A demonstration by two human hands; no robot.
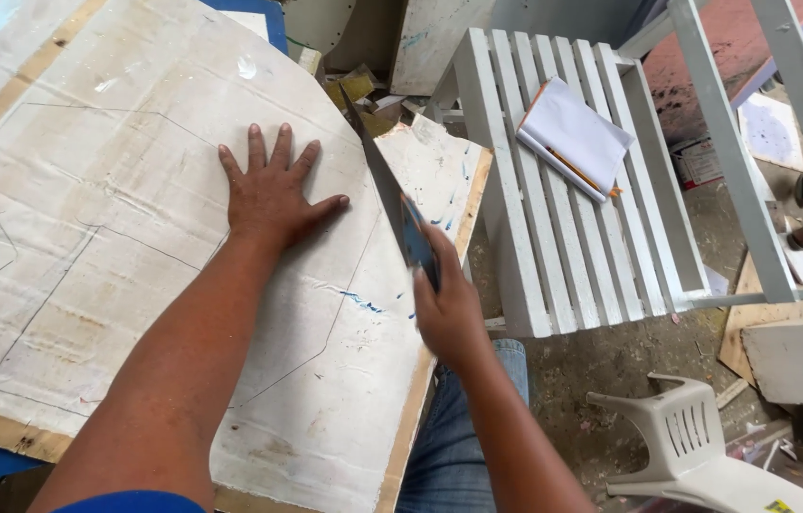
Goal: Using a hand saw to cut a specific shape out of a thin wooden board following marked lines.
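A large white-painted plywood board (88, 237) with drawn pencil lines lies across a blue support. My left hand (273, 190) presses flat on it, fingers spread. Gripped in my right hand (449, 309) is the blue handle of a handsaw (384, 180). The saw's blade slants away from me into the board along a drawn line, near the board's right edge. Its tip reaches the board's far edge.
A white slatted wooden bench (563, 218) stands to the right with a notepad and pencil (572, 133) on it. A white plastic chair (696, 446) lies on the dirt floor at lower right. Wood scraps and white frame pieces (753, 142) crowd the far right.
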